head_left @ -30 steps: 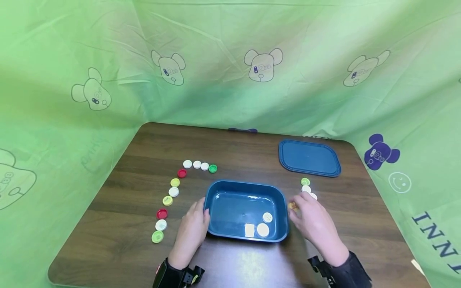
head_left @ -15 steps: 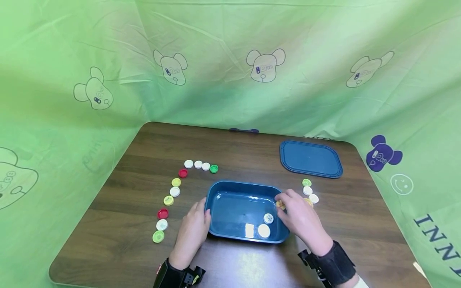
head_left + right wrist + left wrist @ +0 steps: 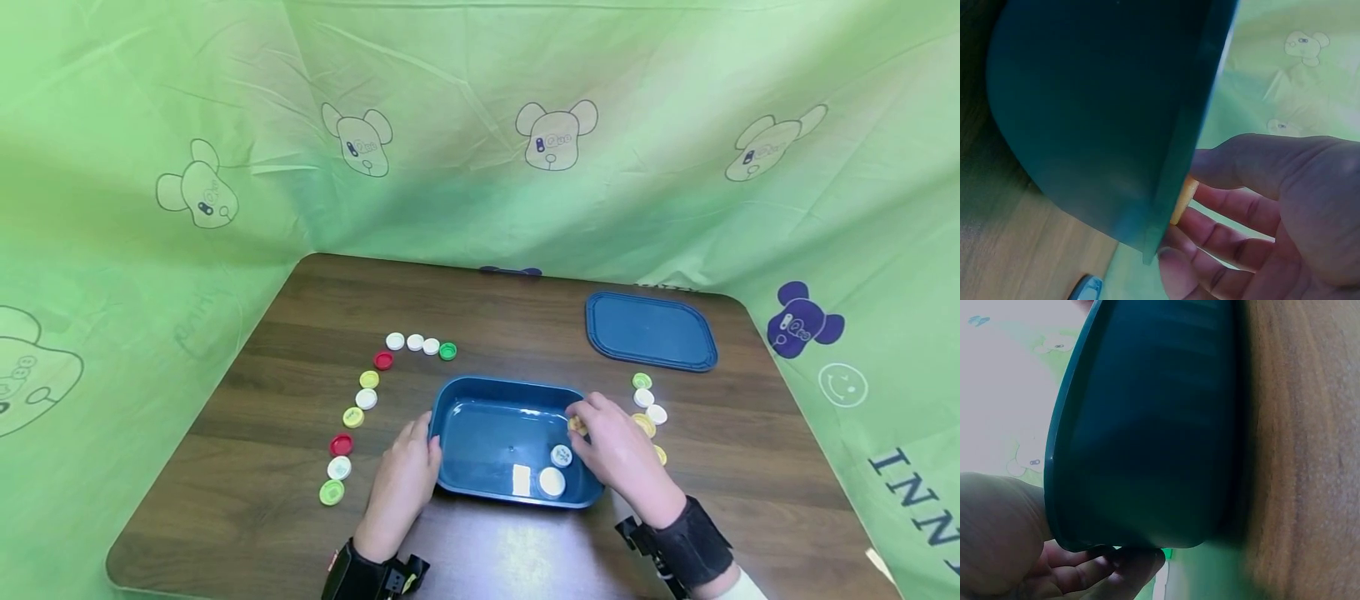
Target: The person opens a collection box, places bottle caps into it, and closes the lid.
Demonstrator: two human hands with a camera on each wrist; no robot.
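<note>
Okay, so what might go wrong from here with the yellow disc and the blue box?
The right hand pinches the yellow disc near the rim of the blue box, so it might slip and drop outside. If it falls inside, it could bump the white discs lying there. The left hand holds the box's opposite end; a tug there might shift the box.

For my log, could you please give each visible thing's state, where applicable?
Blue box: open, upright
Blue lid: off, lying flat
Two white caps: inside blue box
Yellow cap: pinched by right hand
Left hand: holding blue box
Other caps: lying flat beside blue box
</note>
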